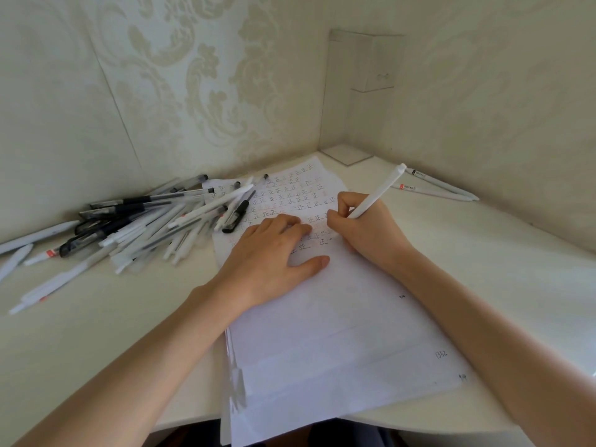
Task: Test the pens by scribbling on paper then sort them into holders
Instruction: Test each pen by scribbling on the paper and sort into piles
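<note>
A white sheet of paper [335, 333] lies on the desk, its upper half filled with rows of small written marks. My left hand [271, 256] lies flat on the sheet with fingers spread, pressing it down. My right hand [361, 227] grips a white pen [377, 191] in a writing hold, its tip down on the sheet beside the last marks and its cap end pointing up and right. A big heap of white and black pens [142, 224] lies at the left of the sheet. Two white pens [435, 188] lie apart at the far right by the wall.
The pale desk [96, 324] sits in a corner between patterned walls. A clear plastic holder [358, 91] stands in the far corner. Several stray white pens [19, 250] lie at the left edge. The desk's front edge curves just below the sheet.
</note>
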A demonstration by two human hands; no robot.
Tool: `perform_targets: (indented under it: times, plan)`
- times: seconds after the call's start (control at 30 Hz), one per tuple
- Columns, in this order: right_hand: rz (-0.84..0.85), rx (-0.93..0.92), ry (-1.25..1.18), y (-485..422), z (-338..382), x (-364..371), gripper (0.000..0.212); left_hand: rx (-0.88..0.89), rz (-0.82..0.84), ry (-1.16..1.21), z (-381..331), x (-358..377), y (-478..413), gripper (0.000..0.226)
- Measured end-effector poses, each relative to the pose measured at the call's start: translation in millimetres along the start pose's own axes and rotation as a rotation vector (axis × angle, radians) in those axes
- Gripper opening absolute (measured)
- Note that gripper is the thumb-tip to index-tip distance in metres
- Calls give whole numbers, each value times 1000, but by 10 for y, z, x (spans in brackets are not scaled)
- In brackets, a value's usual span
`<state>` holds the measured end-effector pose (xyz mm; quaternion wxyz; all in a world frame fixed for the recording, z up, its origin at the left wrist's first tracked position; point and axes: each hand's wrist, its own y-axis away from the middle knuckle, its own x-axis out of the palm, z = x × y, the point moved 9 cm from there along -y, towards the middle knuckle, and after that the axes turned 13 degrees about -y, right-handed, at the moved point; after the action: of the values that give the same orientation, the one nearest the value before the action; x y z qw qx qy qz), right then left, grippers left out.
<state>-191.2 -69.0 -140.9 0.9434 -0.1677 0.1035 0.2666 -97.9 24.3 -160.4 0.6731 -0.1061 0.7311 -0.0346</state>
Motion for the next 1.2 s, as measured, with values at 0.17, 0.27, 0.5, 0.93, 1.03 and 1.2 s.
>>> perform_targets:
  times: [0.17, 0.27, 0.5, 0.93, 1.03, 1.2]
  plan:
    - [10, 9, -12, -4, -19, -3, 37, -6, -10, 9, 5, -18, 0, 64]
    - [0, 18, -11, -13, -35, -12, 39, -12, -9, 15, 13, -13, -1, 64]
    - [-15, 11, -32, -21, -38, -31, 38, -14, -4, 14, 13, -9, -7, 65]
    - [42, 44, -19, 11, -27, 29, 39, -14, -23, 9, 14, -24, 3, 65]
    - [-13, 36, 12, -10, -14, -23, 40, -9, -35, 9, 13, -34, 2, 65]
    - [-80, 59, -114, 18, -2, -140, 38, -22, -68, 45, 40, -61, 5, 60]
